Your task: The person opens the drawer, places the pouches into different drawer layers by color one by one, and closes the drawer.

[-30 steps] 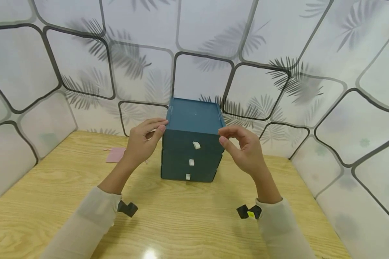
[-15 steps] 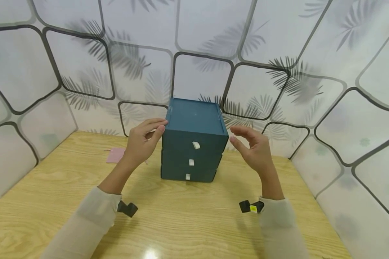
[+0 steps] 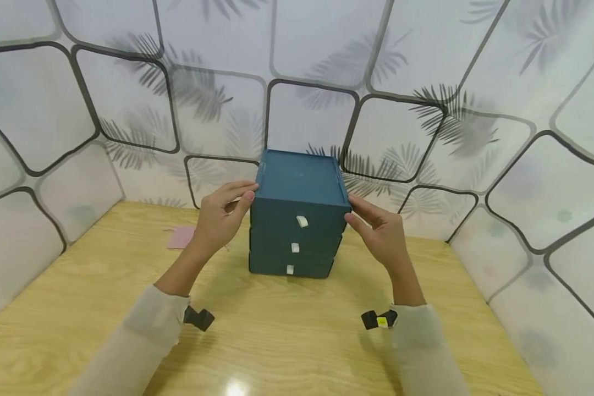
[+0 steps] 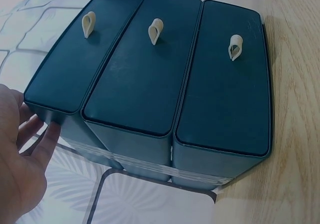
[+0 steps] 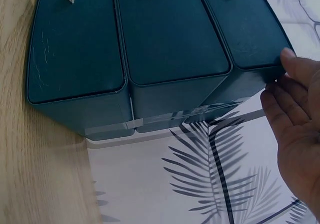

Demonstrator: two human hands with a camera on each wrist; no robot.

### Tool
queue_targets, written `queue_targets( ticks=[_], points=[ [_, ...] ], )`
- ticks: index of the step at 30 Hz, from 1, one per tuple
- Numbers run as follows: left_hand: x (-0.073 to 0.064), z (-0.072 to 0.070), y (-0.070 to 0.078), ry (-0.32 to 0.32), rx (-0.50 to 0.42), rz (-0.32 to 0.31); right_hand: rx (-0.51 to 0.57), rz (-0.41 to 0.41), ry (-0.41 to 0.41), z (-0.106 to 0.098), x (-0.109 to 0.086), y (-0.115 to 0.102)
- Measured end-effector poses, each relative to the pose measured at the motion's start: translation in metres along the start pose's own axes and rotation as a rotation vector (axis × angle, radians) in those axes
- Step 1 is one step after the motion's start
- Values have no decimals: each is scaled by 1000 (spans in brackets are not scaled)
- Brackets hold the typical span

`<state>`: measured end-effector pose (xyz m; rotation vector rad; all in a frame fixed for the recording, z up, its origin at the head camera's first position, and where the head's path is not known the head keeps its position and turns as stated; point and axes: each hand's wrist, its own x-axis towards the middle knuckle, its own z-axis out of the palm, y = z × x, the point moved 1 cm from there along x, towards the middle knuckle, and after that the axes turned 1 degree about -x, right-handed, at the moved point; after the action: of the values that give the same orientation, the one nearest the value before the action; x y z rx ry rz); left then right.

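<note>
A dark teal stack of three drawers stands on the wooden table, each drawer front bearing a small pale loop pull. On its upper left side rest the fingertips of my left hand, fingers fairly straight. My right hand touches the upper right front corner, its thumb at the front edge and the fingers along the side. In the left wrist view the left fingers lie against the top drawer's side. The right wrist view has the right thumb at that drawer's corner. All three drawers are pushed in.
A small pink pouch with a cord lies on the table behind my left forearm. Patterned white panels with leaf prints enclose the table at the back and both sides. Clear tape runs along the drawer stack's side.
My right hand moved off the front right corner to the right, then came back to touch the corner and side. My left hand stays at the upper left side.
</note>
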<state>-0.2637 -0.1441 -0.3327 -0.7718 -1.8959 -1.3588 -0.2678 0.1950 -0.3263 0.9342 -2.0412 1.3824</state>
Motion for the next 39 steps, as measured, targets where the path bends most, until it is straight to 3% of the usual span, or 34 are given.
queue_targets(
  ticks=[13, 20, 24, 28, 34, 39],
  points=[
    [-1, -2, 4, 48, 43, 19, -62, -35, 23, 7, 8, -1],
    [0, 9, 14, 213, 198, 113, -90, -18, 24, 5, 4, -2],
    [0, 11, 21, 238, 262, 215, -106, -13, 20, 2, 3, -2],
    [-4, 13, 25, 168, 328, 323, -119, -16, 12, 1, 3, -7],
    [-12, 17, 28, -30, 435, 487, -130, -18, 10, -1, 2, -8],
    [-20, 23, 28, -184, 481, 572, -152, -12, 13, -1, 2, -5]
  ],
)
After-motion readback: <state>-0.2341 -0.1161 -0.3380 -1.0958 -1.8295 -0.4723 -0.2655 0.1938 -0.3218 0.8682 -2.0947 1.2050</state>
